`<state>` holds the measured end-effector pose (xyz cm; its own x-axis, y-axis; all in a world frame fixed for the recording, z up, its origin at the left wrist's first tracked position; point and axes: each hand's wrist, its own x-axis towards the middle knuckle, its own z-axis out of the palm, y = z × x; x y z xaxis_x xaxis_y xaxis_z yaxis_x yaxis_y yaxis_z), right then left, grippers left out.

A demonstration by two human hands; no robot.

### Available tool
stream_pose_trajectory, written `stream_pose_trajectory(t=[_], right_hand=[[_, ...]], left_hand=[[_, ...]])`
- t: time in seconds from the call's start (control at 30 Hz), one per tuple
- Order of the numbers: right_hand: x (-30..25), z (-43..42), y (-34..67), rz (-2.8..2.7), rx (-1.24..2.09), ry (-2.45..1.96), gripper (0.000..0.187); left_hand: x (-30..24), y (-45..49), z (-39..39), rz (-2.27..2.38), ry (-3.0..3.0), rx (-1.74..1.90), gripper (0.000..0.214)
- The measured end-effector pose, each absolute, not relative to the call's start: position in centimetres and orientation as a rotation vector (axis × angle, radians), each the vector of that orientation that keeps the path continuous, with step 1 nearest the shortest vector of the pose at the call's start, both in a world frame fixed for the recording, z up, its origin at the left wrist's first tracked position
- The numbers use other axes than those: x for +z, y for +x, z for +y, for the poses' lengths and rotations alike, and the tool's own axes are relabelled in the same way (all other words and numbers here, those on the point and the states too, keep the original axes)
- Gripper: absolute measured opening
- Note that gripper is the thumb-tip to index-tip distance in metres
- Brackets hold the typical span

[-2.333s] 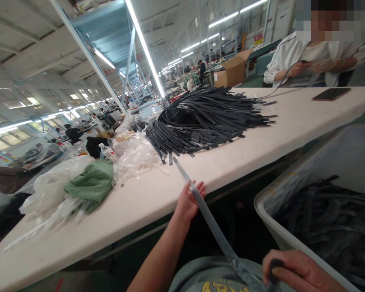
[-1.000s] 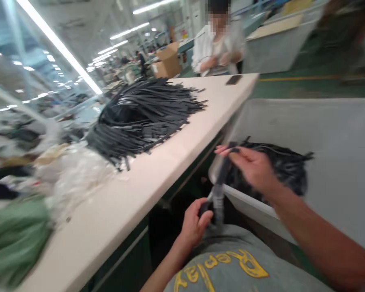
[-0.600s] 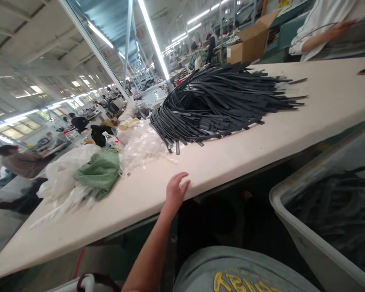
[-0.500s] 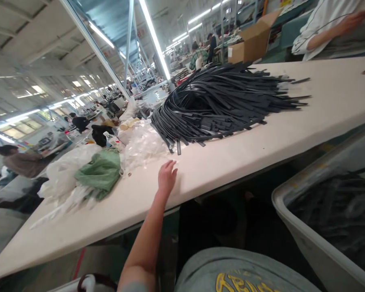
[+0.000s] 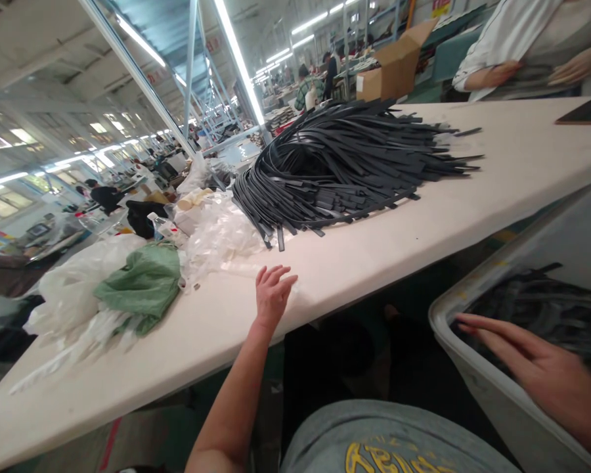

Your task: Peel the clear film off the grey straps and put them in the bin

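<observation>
Just above the near part of the pale table [image 5: 354,263] is my left hand [image 5: 274,295], its fingers bent and spread, with no object visible in it. A large bundle of flat black straps [image 5: 345,164] lies curved on the table beyond that hand. My right hand [image 5: 536,361] is over the near rim of a grey bin [image 5: 477,368] at the right. Its fingers are stretched forward, slightly blurred, and nothing shows in them. More black straps [image 5: 546,315] lie loose inside the bin, partly hidden by the hand.
Clear plastic bags [image 5: 221,230] and a green sack [image 5: 142,282] are heaped on the table's left. A phone [image 5: 585,112] lies at the far right. Across the table, a person in a white jacket [image 5: 487,59] sits near an open cardboard box [image 5: 394,66].
My right hand has come into view over the bin. My left hand's fingers have spread more. The view has shifted right, bringing the phone further into sight.
</observation>
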<state>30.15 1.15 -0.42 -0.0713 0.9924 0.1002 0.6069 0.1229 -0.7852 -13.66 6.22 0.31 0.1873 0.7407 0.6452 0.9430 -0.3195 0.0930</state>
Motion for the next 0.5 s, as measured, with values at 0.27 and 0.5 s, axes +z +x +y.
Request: stream_pose_trajectory(t=[0.27, 0.5], right_hand=[[0.6, 4.3, 12.1, -1.432, 2.247, -0.974, 0.063], [1.7, 6.1, 4.2, -1.657, 2.167, -0.899, 0.027]], left_hand=[[-1.3, -9.2, -1.9, -1.372, -2.033, -1.112, 0.021], [-2.4, -9.4, -5.2, -1.382, -2.023, -1.18, 0.023]])
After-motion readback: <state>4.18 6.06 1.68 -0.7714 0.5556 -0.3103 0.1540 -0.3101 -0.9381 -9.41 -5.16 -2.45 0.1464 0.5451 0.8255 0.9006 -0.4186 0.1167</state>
